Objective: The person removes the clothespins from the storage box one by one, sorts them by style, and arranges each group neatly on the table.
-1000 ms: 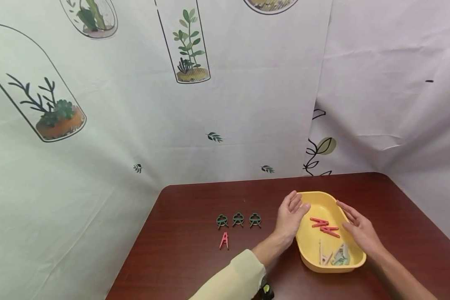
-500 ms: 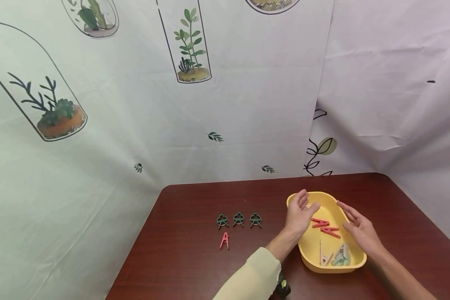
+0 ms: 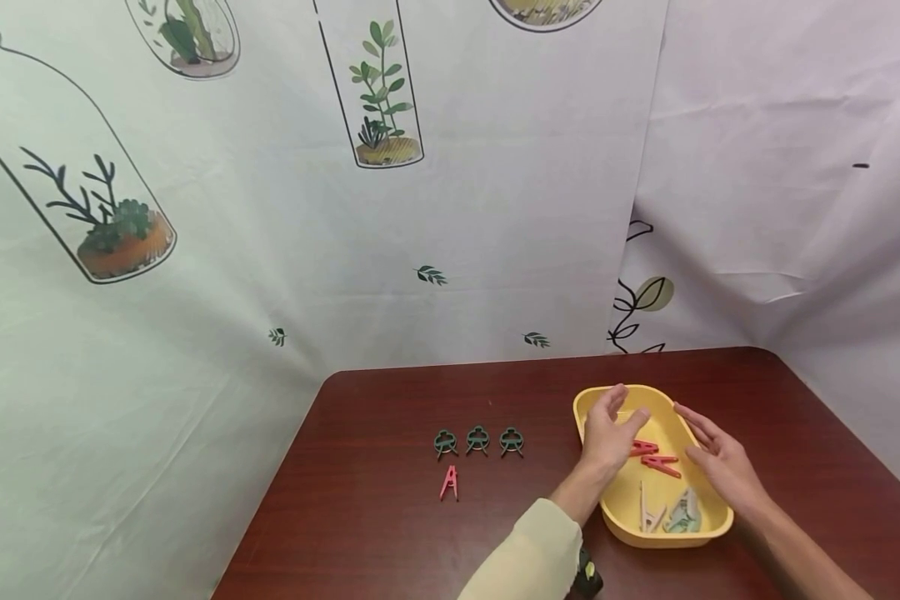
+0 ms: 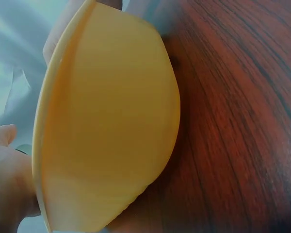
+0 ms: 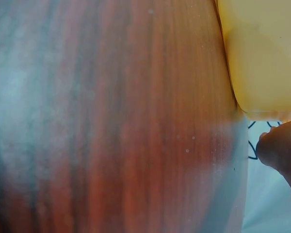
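Note:
A yellow plastic tub (image 3: 622,508) sits on the table at the right. My right hand (image 3: 727,467) holds its right rim, thumb on the inner side and fingers along the outside. My left hand (image 3: 607,437) reaches over the tub's left rim, fingers loosely spread, nothing held. Just beyond that hand lie two red clothespins, one partly covered by it (image 3: 645,448) and one in full view (image 3: 662,465). A beige clothespin (image 3: 651,518) and pale grey-green clips (image 3: 684,512) lie at the tub's near end. The left wrist view is mostly the tub's outer wall (image 4: 111,107).
Three dark green round clips, left (image 3: 445,443), middle (image 3: 477,439) and right (image 3: 512,442), stand in a row on the dark red-brown table (image 3: 360,500). Below the row lies a single red clothespin (image 3: 450,483). A printed white cloth (image 3: 495,208) hangs behind the table.
My left hand has moved right, from beside the tub's left rim to over its inside, now partly covering one red clothespin. My right hand and the tub have stayed put.

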`<state>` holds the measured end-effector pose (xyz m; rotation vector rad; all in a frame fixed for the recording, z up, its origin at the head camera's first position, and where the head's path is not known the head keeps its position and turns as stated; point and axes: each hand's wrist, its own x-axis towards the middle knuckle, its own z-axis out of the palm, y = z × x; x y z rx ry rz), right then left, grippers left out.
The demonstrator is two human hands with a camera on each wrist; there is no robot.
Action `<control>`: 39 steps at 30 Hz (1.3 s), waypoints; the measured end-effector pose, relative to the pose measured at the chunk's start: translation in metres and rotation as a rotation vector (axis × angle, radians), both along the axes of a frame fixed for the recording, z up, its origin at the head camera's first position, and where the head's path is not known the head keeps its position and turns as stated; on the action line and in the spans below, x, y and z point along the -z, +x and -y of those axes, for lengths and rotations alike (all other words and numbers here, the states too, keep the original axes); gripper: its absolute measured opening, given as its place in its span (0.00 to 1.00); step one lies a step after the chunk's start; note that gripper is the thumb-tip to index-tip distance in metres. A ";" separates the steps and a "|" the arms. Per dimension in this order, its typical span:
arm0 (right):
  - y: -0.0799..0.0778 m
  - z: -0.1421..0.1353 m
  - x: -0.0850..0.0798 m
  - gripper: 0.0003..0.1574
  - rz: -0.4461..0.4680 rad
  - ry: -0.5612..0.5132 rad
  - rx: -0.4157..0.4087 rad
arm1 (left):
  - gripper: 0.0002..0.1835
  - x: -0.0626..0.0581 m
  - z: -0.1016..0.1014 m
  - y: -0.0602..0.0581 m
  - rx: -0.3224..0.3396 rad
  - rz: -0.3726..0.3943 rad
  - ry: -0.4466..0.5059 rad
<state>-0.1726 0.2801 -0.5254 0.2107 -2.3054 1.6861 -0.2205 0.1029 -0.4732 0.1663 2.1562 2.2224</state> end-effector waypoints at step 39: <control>0.000 -0.001 0.000 0.34 0.013 -0.017 -0.008 | 0.14 0.016 -0.017 -0.001 -0.154 0.110 -0.371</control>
